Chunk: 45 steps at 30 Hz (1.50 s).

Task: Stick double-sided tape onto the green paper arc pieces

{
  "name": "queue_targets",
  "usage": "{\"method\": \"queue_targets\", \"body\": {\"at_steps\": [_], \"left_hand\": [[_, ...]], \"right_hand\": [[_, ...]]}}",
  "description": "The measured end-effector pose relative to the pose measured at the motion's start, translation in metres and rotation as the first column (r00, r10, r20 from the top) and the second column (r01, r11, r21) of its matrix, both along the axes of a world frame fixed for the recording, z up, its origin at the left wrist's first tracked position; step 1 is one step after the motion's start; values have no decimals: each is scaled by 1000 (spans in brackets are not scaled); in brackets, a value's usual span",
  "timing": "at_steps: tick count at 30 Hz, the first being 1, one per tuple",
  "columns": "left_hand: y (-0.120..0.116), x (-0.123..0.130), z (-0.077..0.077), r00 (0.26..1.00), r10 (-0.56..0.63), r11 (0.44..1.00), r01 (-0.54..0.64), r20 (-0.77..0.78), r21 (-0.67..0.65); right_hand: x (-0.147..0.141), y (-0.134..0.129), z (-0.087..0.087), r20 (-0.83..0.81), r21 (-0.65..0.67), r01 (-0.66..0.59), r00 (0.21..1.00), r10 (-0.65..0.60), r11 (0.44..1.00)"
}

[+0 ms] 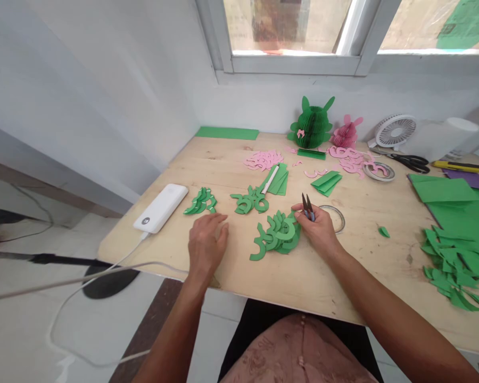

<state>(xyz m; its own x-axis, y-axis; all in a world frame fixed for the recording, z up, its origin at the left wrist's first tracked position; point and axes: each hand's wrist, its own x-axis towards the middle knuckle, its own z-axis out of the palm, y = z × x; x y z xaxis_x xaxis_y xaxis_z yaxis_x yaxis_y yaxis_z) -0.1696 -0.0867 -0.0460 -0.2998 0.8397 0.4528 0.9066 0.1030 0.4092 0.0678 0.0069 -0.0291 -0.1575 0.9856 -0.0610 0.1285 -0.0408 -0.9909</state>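
Observation:
My right hand [316, 223] is closed around small dark-bladed snips [308, 206], their two blades pointing up and slightly apart. Its fingertips touch the edge of a pile of curved green paper cutouts [275, 234]; whether they pinch one of the pieces I cannot tell. My left hand [207, 242] hovers over or rests on the wooden table [231, 266], fingers apart and nothing in them. Just beyond it lie a small fan of green cutouts with pale strips [201, 202] and another cluster of green cutouts [249, 201]. A white pen [270, 180] lies on folded green paper [280, 181].
A white power bank [162, 207] with a cable sits at the left edge. Pink cutouts [263, 159], a green honeycomb paper figure [313, 126], a pink one [346, 133], a small fan [395, 131] and black scissors [411, 161] stand or lie behind. Green scraps [455, 266] pile up right.

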Motion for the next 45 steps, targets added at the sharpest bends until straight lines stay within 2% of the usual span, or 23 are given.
{"method": "queue_targets", "body": {"at_steps": [4, 6, 9, 12, 19, 22, 25, 33, 40, 42, 45], "left_hand": [[-9, 39, 10, 936, -227, 974, 219, 268, 62], [-13, 57, 14, 891, -305, 952, 293, 337, 87], [-16, 77, 19, 861, -386, 922, 366, 332, 122], [-14, 89, 20, 873, -416, 909, 396, 255, 127], [-7, 107, 17, 911, -380, 925, 373, 161, 77], [-6, 108, 16, 909, -354, 935, 348, 219, 68], [-7, 107, 17, 884, -321, 945, 323, 340, 53], [-8, 105, 25, 758, -251, 955, 294, 602, 28], [-6, 102, 19, 671, -185, 971, 239, 718, 26], [-6, 101, 16, 624, -175, 971, 236, 762, 29], [-4, 102, 14, 510, -169, 969, 242, 844, 48]], "right_hand": [[0, -1, 1, 32, 25, -24, 999, 23, 999], [0, -2, 2, 45, 35, -29, 999, 27, 999], [-1, -3, 1, 55, 48, -38, 998, 36, 998], [-1, -4, -1, 57, 57, -68, 996, 65, 996], [-1, -5, -5, 58, 43, -141, 989, 138, 989], [-1, -6, -4, 68, 56, -144, 988, 140, 988], [-1, -7, -3, 72, 61, -151, 987, 147, 987], [-1, -8, 0, 87, 77, -170, 983, 163, 982], [-3, -11, 3, 65, 71, -231, 972, 227, 970], [-4, -12, 2, 66, 95, -248, 968, 242, 964], [-5, -14, 2, 53, 119, -254, 967, 249, 960]]}}
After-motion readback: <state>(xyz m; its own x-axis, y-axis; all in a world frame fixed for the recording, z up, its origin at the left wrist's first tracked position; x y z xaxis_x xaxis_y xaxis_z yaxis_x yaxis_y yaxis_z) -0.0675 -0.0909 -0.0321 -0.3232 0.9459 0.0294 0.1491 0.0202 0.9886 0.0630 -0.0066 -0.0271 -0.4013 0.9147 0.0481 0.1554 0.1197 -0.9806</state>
